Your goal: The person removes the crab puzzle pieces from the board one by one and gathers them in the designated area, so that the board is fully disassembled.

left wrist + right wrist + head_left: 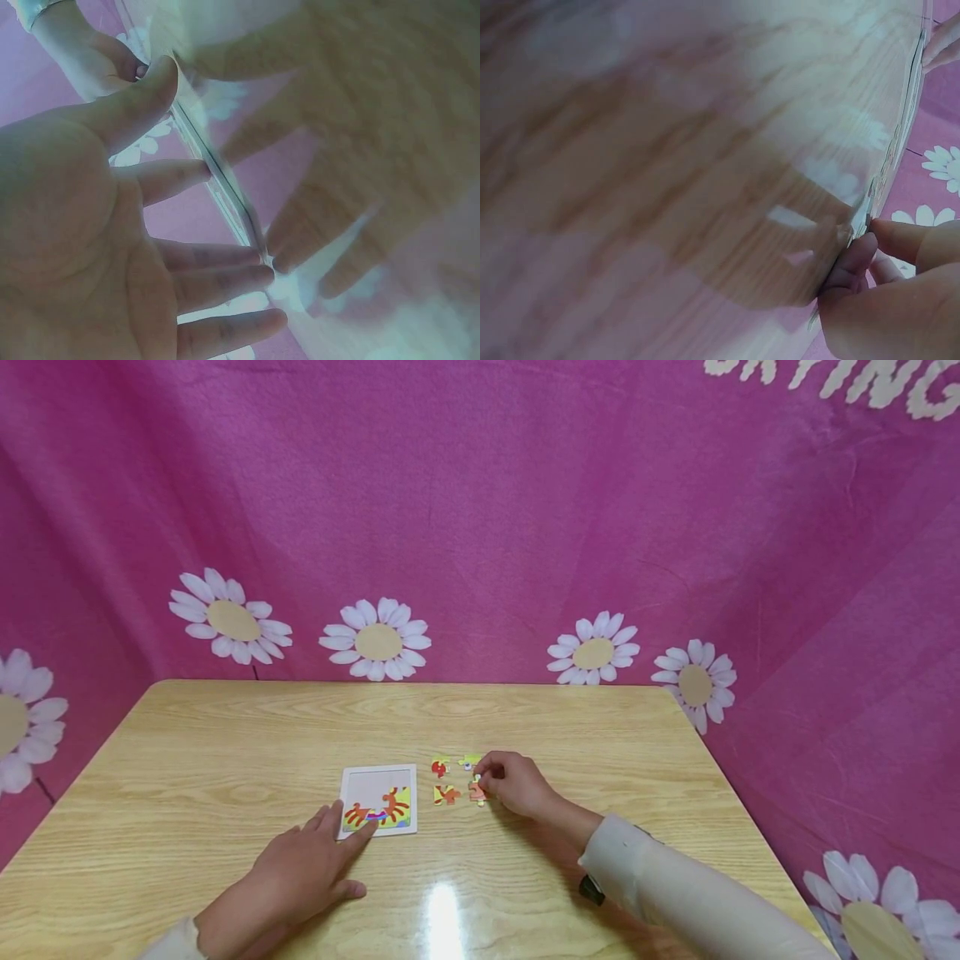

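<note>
A white-framed puzzle tray (378,768) lies flat on the table, its lower part filled with joined orange, yellow and purple pieces (400,808). My left hand (303,864) has its fingers stretched out, fingertips at the tray's lower left and over the joined pieces; the left wrist view shows the straight fingers (217,334) along the tray's edge. To the right of the tray, my right hand (525,789) pinches a small jigsaw piece (862,215) between thumb and fingers, close over the table. The fingers hide most of that piece.
Loose jigsaw pieces lie between tray and right hand: a red-and-yellow one (439,768), an orange-and-yellow one (446,795), a yellow one (468,762) and an orange one (477,793) by the fingertips. A pink curtain (480,527) with daisies hangs behind the wooden table (225,735).
</note>
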